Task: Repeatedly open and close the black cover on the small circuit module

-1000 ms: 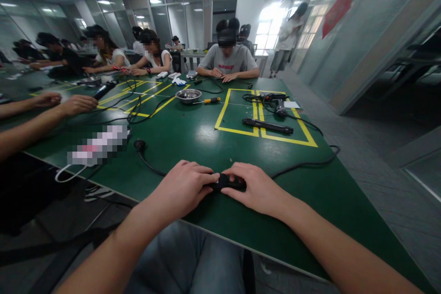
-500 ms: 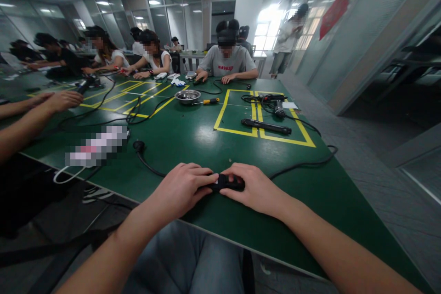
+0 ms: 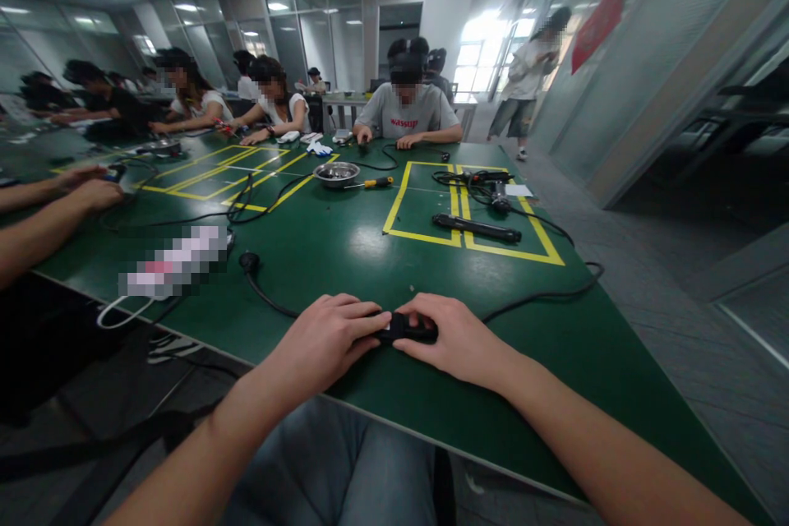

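A small black elongated device [image 3: 399, 327], its exact kind hidden by fingers, lies near the table's front edge between my hands. My left hand [image 3: 333, 337] grips its left part, thumb and fingers closed round it. From the other side, my right hand [image 3: 453, 337] holds the right part with curled fingers. A black cord with a plug [image 3: 249, 262] at its end runs to behind my left hand. Another stretch of black cord [image 3: 555, 294] leads from behind my right hand toward the right edge; whether either joins the device is hidden.
On the green table [image 3: 333, 238] stand a metal bowl [image 3: 336, 174] and, beside it, a yellow-black screwdriver [image 3: 377, 182]. A black bar-shaped tool [image 3: 477, 228] and a corded tool [image 3: 499, 196] lie in yellow-taped areas. At left are a blurred pinkish object [image 3: 178, 261] and a co-worker's hands [image 3: 92, 189].
My hands and the black device stay nearly still. At left, the co-worker's hands have drawn back leftward with their dark tool. In the background a standing person has shifted right.
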Tool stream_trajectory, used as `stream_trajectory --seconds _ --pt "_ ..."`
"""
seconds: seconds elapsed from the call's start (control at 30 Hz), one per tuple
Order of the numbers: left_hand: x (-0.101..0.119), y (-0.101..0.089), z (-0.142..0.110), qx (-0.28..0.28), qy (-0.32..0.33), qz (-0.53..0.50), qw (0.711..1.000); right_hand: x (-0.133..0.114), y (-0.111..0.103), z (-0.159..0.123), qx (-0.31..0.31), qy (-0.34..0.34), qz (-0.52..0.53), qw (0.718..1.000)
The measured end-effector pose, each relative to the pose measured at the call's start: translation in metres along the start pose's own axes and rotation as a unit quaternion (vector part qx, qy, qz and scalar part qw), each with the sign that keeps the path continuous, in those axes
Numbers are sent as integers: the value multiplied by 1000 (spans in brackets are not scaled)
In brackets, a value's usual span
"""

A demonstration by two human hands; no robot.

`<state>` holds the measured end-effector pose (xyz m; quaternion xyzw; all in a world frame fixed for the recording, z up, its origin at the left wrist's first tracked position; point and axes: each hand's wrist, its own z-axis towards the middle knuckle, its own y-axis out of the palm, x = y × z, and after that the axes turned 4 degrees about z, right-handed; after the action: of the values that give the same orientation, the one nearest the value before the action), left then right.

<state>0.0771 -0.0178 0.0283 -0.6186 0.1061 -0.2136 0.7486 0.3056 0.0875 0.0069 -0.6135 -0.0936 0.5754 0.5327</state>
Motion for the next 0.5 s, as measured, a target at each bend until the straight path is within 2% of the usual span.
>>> stream_trajectory --seconds 0.5 --pt "-1 6 -4 16 -4 0 1000 -2 -1 0 -2 12 2 1000"
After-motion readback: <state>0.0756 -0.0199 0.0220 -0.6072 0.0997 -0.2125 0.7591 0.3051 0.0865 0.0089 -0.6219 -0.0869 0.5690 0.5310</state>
